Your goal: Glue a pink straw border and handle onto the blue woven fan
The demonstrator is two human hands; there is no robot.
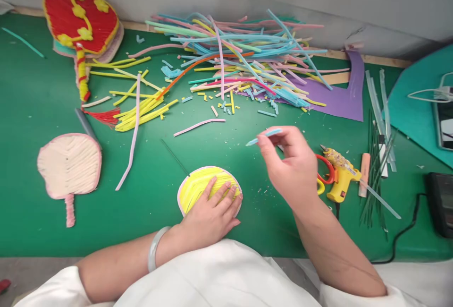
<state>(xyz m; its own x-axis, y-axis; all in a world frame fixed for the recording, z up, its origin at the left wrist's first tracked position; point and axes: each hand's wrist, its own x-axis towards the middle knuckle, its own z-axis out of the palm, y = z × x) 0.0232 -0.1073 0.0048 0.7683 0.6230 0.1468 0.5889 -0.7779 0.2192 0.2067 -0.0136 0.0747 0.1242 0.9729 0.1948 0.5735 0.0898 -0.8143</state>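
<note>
My left hand (214,210) lies flat, fingers outstretched, on a yellow fan-shaped piece (198,186) edged in pale pink. A thin dark green wire (175,157) sticks out from its upper left edge. Raised above the table to the right, my right hand (290,165) pinches a short light blue pipe cleaner (264,137) between thumb and fingers. Just beyond that hand are red and yellow scissor handles (327,170), partly hidden by it, and a yellow hot glue gun (341,174).
A heap of coloured pipe cleaners (247,47) spreads along the back over purple foam (354,94). A red fan (81,21) and a cream fan (71,167) lie at left. Glue sticks (380,108), green wires (373,193) and a black device (440,203) sit at right.
</note>
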